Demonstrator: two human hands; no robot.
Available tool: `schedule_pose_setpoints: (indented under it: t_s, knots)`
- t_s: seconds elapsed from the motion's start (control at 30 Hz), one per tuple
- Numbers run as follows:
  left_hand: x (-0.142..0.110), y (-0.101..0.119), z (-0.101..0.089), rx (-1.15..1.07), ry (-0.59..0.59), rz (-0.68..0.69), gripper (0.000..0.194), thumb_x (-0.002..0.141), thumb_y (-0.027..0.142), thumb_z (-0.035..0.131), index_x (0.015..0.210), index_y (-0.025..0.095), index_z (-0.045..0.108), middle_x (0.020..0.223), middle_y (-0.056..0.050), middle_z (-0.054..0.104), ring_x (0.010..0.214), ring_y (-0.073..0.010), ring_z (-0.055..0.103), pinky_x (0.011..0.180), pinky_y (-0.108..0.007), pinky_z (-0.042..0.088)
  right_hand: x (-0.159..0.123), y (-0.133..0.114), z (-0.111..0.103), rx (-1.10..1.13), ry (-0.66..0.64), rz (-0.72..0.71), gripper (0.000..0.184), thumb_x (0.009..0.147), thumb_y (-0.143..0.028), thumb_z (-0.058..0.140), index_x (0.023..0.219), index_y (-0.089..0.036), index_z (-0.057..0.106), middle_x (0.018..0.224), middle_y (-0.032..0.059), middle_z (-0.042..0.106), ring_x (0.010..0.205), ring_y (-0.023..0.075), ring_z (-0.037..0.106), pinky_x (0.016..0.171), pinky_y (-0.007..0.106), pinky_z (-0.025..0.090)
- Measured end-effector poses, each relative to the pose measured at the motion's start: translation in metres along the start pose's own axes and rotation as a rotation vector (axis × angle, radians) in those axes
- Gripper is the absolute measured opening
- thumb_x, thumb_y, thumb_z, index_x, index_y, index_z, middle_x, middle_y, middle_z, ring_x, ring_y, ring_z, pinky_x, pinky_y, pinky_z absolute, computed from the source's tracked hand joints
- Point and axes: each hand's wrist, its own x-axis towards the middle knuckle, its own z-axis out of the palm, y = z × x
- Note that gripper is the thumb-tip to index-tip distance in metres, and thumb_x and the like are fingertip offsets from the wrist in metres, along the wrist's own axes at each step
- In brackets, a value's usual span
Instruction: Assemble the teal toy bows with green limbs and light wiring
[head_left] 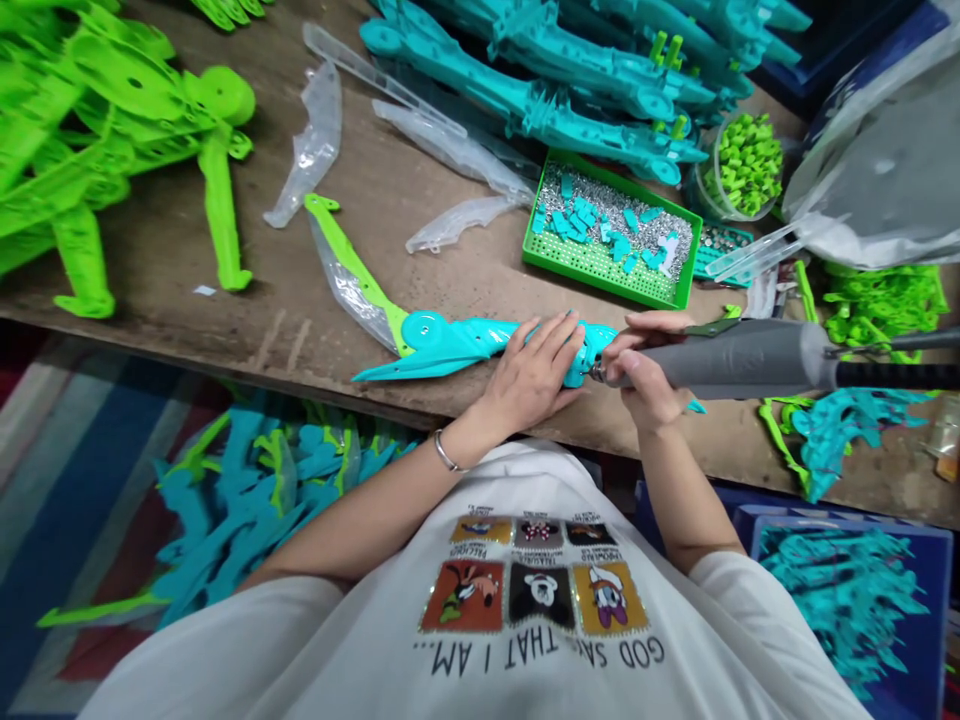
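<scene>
A curved turquoise plastic toy bow (465,345), with a lime-green and clear limb (367,290) at its left end, lies along the table's near edge. My left hand (536,365) lies over its middle, fingers together across the top and thumb along the near side, pressing it down. My right hand (649,375) is wrapped around the front of a grey power screwdriver (735,358), held level. The tool's tip meets the turquoise piece just right of my left fingers. Whether a screw sits at the tip is hidden. The bow's right part is mostly covered by hand and tool.
A green basket (607,285) of screws and small turquoise pieces stands behind my hands. Beside it is a tub (739,165) of green pieces. Turquoise shells (525,100) pile up at the back, green shells (112,130) at left. A blue bin (930,600) stands lower right.
</scene>
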Motion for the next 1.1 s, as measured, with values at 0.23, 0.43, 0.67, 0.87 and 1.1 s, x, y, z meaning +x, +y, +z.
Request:
schedule_pose_setpoints:
  t_s: [0.23,0.43,0.67,0.87,1.1]
  knots:
    - [0.001,0.001,0.000,0.001,-0.003,-0.009,0.072,0.101,0.050,0.055,0.158,0.011,0.038,0.166,-0.022,0.040,0.153,-0.0347,0.041,0.125,-0.053,0.029,-0.002,0.004,-0.004,-0.104,-0.016,0.050,0.025,0.085,-0.053,0.072,0.096,-0.030,0.070,0.074,-0.0011,0.065,0.053,0.0167,0.058,0.054,0.036,0.055]
    - [0.000,-0.001,0.002,0.033,0.020,0.014,0.067,0.102,0.049,0.053,0.156,0.011,0.041,0.164,-0.022,0.043,0.150,-0.0349,0.045,0.122,-0.053,0.031,-0.002,0.008,0.004,-0.149,0.003,0.079,0.028,0.083,-0.052,0.077,0.098,-0.030,0.069,0.078,-0.0014,0.065,0.055,0.0156,0.058,0.056,0.035,0.055]
    - [-0.002,-0.005,0.009,-0.047,0.063,0.018,0.068,0.101,0.046,0.055,0.158,0.013,0.039,0.163,-0.023,0.044,0.149,-0.0362,0.045,0.120,-0.057,0.033,0.014,0.002,0.014,-0.212,-0.122,0.095,0.022,0.085,-0.047,0.073,0.088,-0.025,0.068,0.075,-0.0010,0.067,0.058,0.0152,0.058,0.058,0.033,0.057]
    - [-0.001,-0.004,0.005,-0.034,0.064,0.004,0.070,0.099,0.046,0.058,0.157,0.011,0.040,0.158,-0.024,0.050,0.147,-0.0363,0.048,0.121,-0.054,0.032,0.032,-0.016,0.008,-0.091,-0.391,0.072,0.030,0.080,-0.051,0.077,0.089,-0.025,0.067,0.069,-0.0025,0.067,0.055,0.0139,0.058,0.054,0.032,0.058]
    - [-0.004,0.001,-0.004,-0.032,0.027,-0.009,0.077,0.099,0.049,0.060,0.162,0.016,0.032,0.163,-0.022,0.044,0.149,-0.0375,0.045,0.122,-0.056,0.029,0.055,-0.055,-0.034,-0.112,0.085,0.046,0.031,0.085,-0.046,0.077,0.111,-0.030,0.069,0.080,-0.0027,0.075,0.071,0.0172,0.072,0.065,0.032,0.059]
